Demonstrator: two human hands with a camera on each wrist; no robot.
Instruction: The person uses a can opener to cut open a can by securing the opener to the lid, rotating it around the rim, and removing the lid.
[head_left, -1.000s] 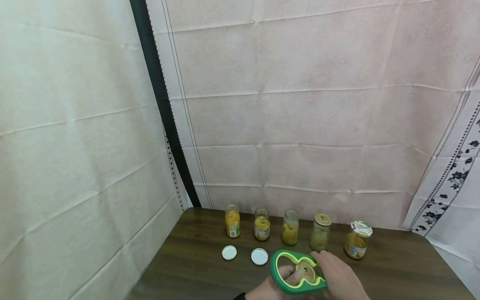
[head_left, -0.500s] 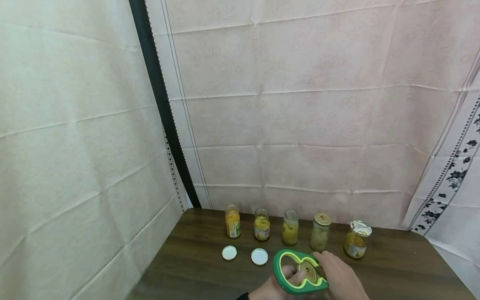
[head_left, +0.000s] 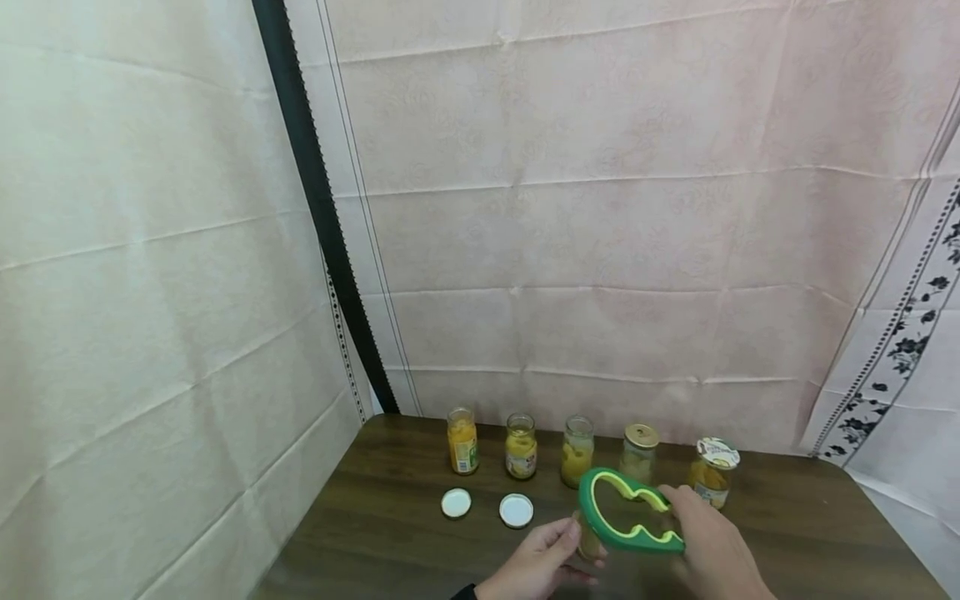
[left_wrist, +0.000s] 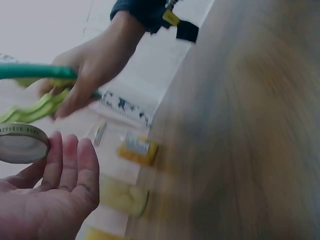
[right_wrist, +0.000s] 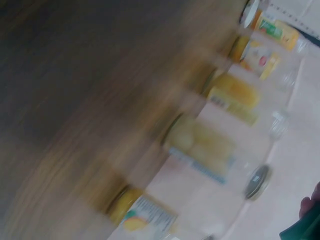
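Note:
My left hand (head_left: 534, 557) pinches a gold jar lid (head_left: 588, 543) by its edge; in the left wrist view the lid (left_wrist: 24, 144) shows its pale inside, with the fingers straight beside it. A green jar opener (head_left: 637, 542) with a wavy lime inner edge is gripped by my right hand (head_left: 714, 542), just right of the lid. In the head view the opener's left end overlaps the lid. The right wrist view is blurred and catches only a green corner of the opener (right_wrist: 305, 227) and some fingertips.
Along the back of the brown table (head_left: 375, 542) stands a row of glass jars. Three are lidless, including the yellow-filled jar (head_left: 577, 454). A gold-lidded jar (head_left: 640, 450) and a white-lidded jar (head_left: 714, 473) stand to the right. Two white lids (head_left: 456, 502) lie in front at left.
The lid was inside the opener's notches; now it is out of them, in my left hand. My right hand has moved the opener up and right, away from the left hand.

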